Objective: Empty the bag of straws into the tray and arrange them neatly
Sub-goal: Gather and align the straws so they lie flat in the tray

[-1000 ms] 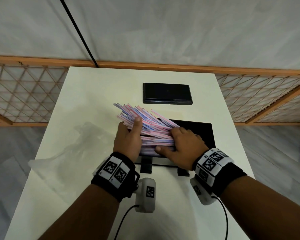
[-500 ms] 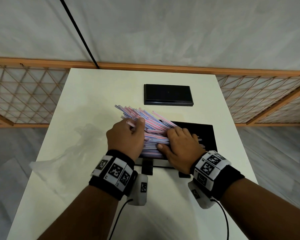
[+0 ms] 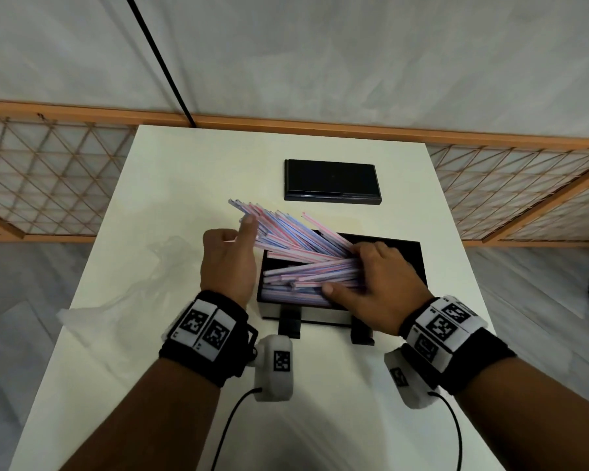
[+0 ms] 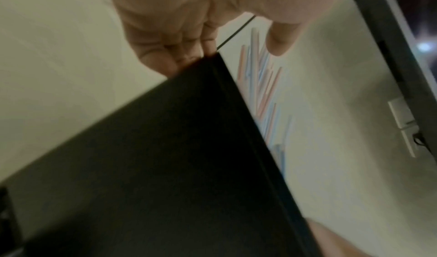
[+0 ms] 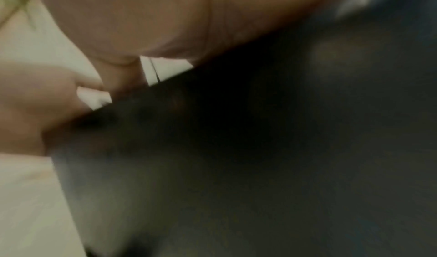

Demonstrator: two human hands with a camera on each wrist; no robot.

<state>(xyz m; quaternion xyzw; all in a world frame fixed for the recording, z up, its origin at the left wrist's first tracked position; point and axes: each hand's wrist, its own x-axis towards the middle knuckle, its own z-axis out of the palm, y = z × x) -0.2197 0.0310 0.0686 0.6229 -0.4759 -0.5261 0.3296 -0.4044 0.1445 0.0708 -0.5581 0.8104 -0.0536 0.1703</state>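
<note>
Right hand (image 3: pixel 381 287) clamps fanned pink-and-blue plastic straws (image 3: pixel 300 239) over black rectangular tray (image 3: pixel 412 253); left hand (image 3: pixel 228 263) fingers curled, thumb touching straw ends.

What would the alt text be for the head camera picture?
Two hands sort pink and blue straws fanned out of a black tray on a white table: the right hand grips one end, the left hand touches the other. An empty clear bag lies left; a black lid sits behind.

White table (image 3: pixel 191 171) — grey wall (image 3: pixel 354 56) behind, orange lattice railing (image 3: pixel 48 185), pale grey floor (image 3: pixel 21 300).
</note>
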